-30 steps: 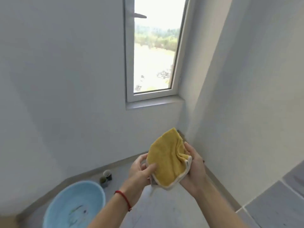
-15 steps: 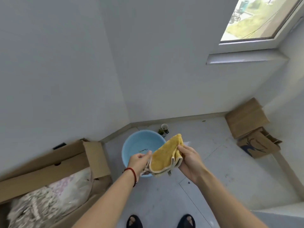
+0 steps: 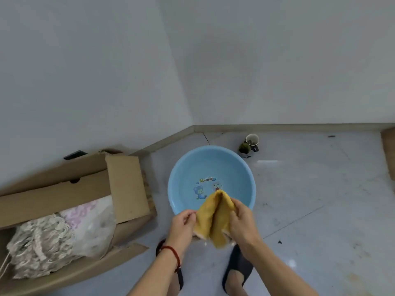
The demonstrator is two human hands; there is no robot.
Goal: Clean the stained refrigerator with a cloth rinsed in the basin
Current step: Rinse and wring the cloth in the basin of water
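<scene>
A folded yellow cloth (image 3: 213,218) with a pale edge hangs between both my hands, just over the near rim of a light blue basin (image 3: 186,167). The basin stands on the floor near the wall corner and has cartoon figures printed on its bottom. My left hand (image 3: 183,224), with a red string at the wrist, pinches the cloth's left edge. My right hand (image 3: 242,223) grips its right side. The refrigerator is out of view.
An open cardboard box (image 3: 126,184) holding lace fabric (image 3: 49,236) lies on the floor at the left. A small cup and a dark jar (image 3: 249,144) stand behind the basin by the baseboard. Another cardboard piece (image 3: 389,154) is at the right edge. My slippered feet (image 3: 238,268) are below.
The view has swung from the window down to the floor. My hands have carried the cloth lower and closer, over the basin's near rim.
</scene>
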